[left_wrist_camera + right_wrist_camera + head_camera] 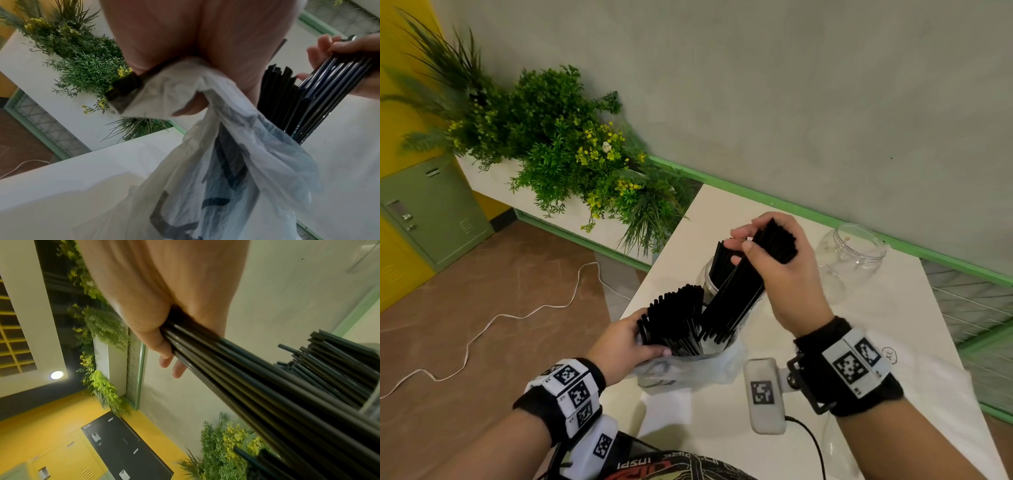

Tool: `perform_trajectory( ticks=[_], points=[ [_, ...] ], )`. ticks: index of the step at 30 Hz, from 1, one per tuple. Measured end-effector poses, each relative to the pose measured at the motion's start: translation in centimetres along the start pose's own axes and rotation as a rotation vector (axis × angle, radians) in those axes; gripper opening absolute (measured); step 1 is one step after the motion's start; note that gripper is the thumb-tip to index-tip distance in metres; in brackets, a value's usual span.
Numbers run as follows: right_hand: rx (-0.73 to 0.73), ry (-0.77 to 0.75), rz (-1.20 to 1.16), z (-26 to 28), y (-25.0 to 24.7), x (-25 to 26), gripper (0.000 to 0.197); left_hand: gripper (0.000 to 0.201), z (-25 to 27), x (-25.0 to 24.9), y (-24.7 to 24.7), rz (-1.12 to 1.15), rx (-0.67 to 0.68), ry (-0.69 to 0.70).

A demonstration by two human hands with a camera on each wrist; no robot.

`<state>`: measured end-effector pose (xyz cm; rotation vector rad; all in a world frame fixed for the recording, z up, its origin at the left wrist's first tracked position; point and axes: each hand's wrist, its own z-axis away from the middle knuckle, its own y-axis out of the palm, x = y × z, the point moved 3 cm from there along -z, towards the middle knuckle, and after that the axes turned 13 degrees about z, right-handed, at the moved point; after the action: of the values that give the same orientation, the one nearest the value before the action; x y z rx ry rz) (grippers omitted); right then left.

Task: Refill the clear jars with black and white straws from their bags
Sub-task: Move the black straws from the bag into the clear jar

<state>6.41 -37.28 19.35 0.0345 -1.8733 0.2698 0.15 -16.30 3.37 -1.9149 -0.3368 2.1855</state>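
Left hand (619, 346) grips the straw bag (688, 368) at the surface's (893, 359) near-left edge; right hand (780, 270) clasps black straws (736, 294) beside the empty jar (856, 253).

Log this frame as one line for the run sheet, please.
left hand: grips plastic bag | right hand: holds black straw bundle | near jar: some black straws | far jar: empty

Two hands (784, 270), two clear jars (854, 253), one plastic bag (688, 370), three bunches of black straws (674, 318).
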Motion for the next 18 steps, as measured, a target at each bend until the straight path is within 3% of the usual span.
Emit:
perform_trajectory(
  ticks=[11, 18],
  points=[
    [-0.159, 0.047, -0.188, -1.8, -4.3, 1.1, 0.028, 0.055, 0.2, -0.1, 0.0, 0.031, 0.003, 0.009],
    [-0.283, -0.032, -0.228, -2.6, -6.9, 1.8, 0.030, 0.053, 0.2, 0.0, 0.1, 0.042, 0.013, 0.000]
  ],
)
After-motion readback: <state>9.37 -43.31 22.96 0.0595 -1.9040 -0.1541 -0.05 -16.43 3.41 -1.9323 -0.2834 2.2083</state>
